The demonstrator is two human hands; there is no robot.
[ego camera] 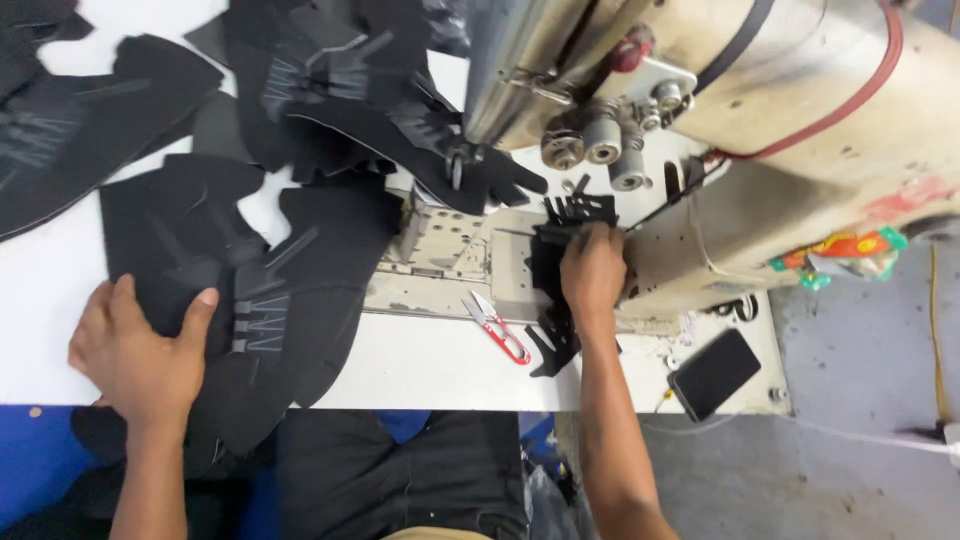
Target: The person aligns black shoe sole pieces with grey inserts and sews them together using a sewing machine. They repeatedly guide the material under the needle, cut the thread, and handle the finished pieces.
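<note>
Fabric lies everywhere on the white tabletop [440,365]: black cut pieces with grey stitched bars, heaped far and left. The left hand [135,345] rests flat on the near-left stack of black pieces [270,300], fingers spread over its edge and thumb up, pressing rather than pinching, so its grip is wide and holds nothing closed. The right hand [592,272] is at the right, beside the old cream sewing machine [760,110], its fingers curled down on a small black strappy piece [560,260] that lies on the metal machine bed [450,250]. That piece runs lengthwise near to far, its near end hanging out below the wrist and its far tabs poking up toward the machine's needle area, just beyond the fingertips. The right hand is plainly the nearer one to it; the left is well apart. Red-handled thread snips [497,327] lie just left of the right wrist, and a dark phone [714,372] sits at the near-right corner.
</note>
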